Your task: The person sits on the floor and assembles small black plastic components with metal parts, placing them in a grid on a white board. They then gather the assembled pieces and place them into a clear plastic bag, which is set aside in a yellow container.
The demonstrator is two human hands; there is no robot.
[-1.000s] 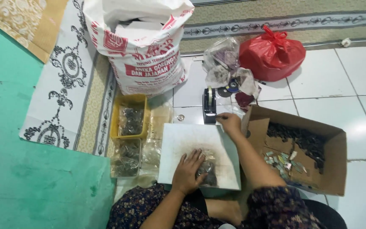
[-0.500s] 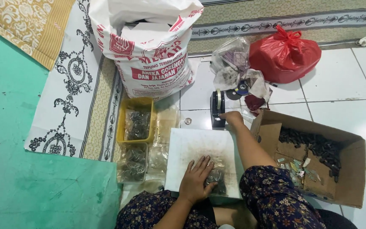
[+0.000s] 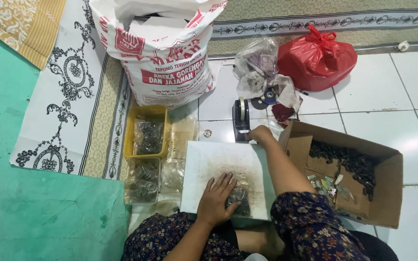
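Observation:
My left hand lies flat with spread fingers on a small clear packet of dark pieces, pressing it onto a smudged white board on my lap. My right hand reaches forward past the board's far right corner and touches the black tape dispenser standing on the tile floor. Whether its fingers grip tape is too small to tell.
An open cardboard box with dark pieces and small packets sits at my right. A yellow tray and filled clear bags lie left of the board. Behind stand a large printed white sack, a red plastic bag and crumpled clear bags.
The view has shifted slightly. My right hand stays at the tape dispenser and my left hand stays pressed on the packet.

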